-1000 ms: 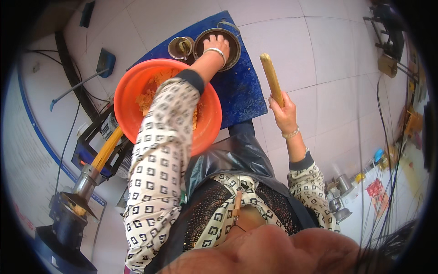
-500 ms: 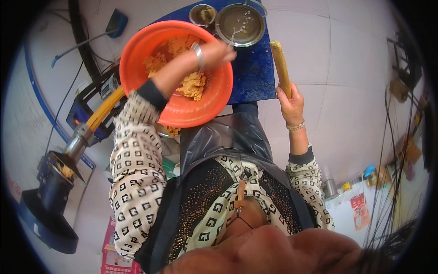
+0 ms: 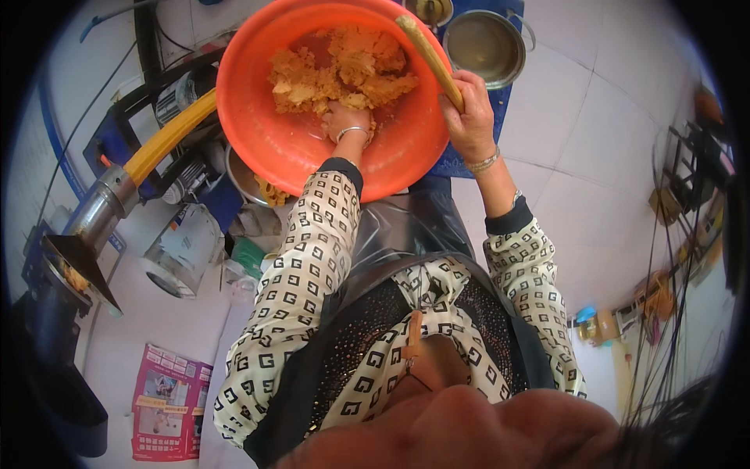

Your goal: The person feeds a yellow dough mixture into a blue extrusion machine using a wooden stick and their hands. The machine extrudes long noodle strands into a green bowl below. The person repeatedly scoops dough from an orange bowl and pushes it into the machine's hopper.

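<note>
A large orange plastic basin (image 3: 400,168) holds clumps of crumbly yellow-orange dough (image 3: 367,66). My left hand (image 3: 344,119) reaches down into it, its curled fingers pressed into the near side of the dough and partly hidden there. My right hand (image 3: 470,117) is wrapped round the lower end of a yellowish wooden stick (image 3: 431,62). The stick slants up and left over the basin's right rim, above the dough.
Right of the basin, a metal pot (image 3: 486,48) of liquid stands on a blue-covered table (image 3: 506,98). A smaller container (image 3: 428,9) sits by it. At left is a machine with a metal cylinder (image 3: 101,207) and ridged yellow bar (image 3: 168,139). A metal bowl (image 3: 244,176) lies under the basin's near-left edge.
My left hand has moved from above the basin's right side down into the dough. My right hand and the stick have come left to the basin's rim. The view has shifted.
</note>
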Demonstrator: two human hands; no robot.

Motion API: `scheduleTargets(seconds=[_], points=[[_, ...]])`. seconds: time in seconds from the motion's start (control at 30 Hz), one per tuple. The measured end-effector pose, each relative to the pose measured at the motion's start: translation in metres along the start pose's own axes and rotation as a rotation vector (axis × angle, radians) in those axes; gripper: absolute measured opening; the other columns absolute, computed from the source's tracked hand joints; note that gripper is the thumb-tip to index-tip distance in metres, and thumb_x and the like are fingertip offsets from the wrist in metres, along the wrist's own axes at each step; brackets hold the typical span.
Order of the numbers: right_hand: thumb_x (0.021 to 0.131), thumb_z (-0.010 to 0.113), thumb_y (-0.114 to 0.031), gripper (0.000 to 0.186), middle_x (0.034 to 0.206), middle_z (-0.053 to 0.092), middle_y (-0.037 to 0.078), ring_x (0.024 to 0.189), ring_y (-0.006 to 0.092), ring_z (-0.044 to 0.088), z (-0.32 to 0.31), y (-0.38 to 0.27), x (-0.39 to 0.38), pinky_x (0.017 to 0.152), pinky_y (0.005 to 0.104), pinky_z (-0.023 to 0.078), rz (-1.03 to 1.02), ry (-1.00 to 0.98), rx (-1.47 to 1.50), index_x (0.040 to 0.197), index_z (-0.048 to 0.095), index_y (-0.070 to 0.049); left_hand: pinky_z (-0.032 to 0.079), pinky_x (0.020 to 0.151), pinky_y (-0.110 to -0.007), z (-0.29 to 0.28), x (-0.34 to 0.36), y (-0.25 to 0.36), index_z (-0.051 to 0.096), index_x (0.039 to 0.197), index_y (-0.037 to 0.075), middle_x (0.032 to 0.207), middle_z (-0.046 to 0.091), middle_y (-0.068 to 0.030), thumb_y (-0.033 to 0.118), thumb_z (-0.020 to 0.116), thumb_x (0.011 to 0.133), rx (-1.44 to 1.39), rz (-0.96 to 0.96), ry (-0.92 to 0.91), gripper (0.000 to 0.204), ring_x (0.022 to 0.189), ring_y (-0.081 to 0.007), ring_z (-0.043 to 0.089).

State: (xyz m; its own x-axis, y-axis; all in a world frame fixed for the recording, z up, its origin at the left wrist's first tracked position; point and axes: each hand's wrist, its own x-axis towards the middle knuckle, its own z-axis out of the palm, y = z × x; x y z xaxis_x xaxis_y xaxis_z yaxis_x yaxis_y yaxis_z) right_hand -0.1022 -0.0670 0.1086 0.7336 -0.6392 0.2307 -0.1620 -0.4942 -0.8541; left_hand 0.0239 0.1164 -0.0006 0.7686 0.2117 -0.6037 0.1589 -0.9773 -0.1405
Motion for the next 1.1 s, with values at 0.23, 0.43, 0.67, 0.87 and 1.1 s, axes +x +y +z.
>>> scheduleTargets(seconds=[0.23, 0.43, 0.67, 0.87, 1.1], points=[[0.074, 0.068, 0.001, 0.021, 0.107, 0.055, 0.015, 0.097, 0.0324, 0.055, 0.021, 0.021, -0.008, 0.085, 0.0382, 0.047, -0.043, -0.027, -0.108, 0.094, 0.06, -0.002, 0.049, 0.093, -0.045, -0.021, 0.037, -0.036, 0.053, 0.125, 0.0, 0.121, 0.059, -0.0274, 0.028, 0.066, 0.08, -0.056, 0.355, -0.189, 0.055, 0.11, -0.0408, 0.059], [0.074, 0.069, -0.002, 0.023, 0.108, 0.053, 0.015, 0.098, 0.0328, 0.053, 0.026, 0.039, -0.01, 0.085, 0.0395, 0.047, -0.036, -0.052, -0.164, 0.094, 0.06, -0.003, 0.046, 0.097, -0.045, -0.041, 0.014, -0.033, 0.044, 0.134, 0.002, 0.124, 0.056, -0.0288, 0.031, 0.071, 0.078, 0.037, 0.386, -0.151, 0.069, 0.116, -0.0417, 0.054], [0.073, 0.07, -0.002, 0.022, 0.108, 0.053, 0.013, 0.098, 0.032, 0.052, 0.018, 0.037, -0.009, 0.084, 0.0395, 0.047, -0.068, -0.079, -0.182, 0.093, 0.061, -0.005, 0.039, 0.104, -0.044, -0.011, -0.028, -0.057, 0.024, 0.149, 0.014, 0.13, 0.045, -0.0256, 0.033, 0.076, 0.076, -0.139, 0.807, -0.134, 0.091, 0.117, -0.0425, 0.05], [0.073, 0.07, -0.002, 0.022, 0.105, 0.053, 0.012, 0.097, 0.031, 0.052, 0.014, 0.029, -0.015, 0.083, 0.0387, 0.047, -0.052, -0.08, -0.22, 0.093, 0.061, -0.005, 0.043, 0.092, -0.056, 0.013, -0.065, -0.023, 0.038, 0.143, 0.022, 0.13, 0.044, -0.0154, 0.048, 0.069, 0.076, 0.274, 0.569, -0.09, 0.079, 0.122, -0.0367, 0.038], [0.074, 0.069, -0.001, 0.022, 0.107, 0.054, 0.015, 0.1, 0.0303, 0.054, 0.008, 0.012, -0.024, 0.085, 0.0368, 0.046, -0.024, -0.119, -0.202, 0.095, 0.062, -0.003, 0.043, 0.088, -0.059, 0.032, -0.041, -0.028, 0.046, 0.134, 0.02, 0.126, 0.045, -0.0123, 0.043, 0.066, 0.079, 0.397, 0.66, -0.055, 0.063, 0.12, -0.0355, 0.041]])
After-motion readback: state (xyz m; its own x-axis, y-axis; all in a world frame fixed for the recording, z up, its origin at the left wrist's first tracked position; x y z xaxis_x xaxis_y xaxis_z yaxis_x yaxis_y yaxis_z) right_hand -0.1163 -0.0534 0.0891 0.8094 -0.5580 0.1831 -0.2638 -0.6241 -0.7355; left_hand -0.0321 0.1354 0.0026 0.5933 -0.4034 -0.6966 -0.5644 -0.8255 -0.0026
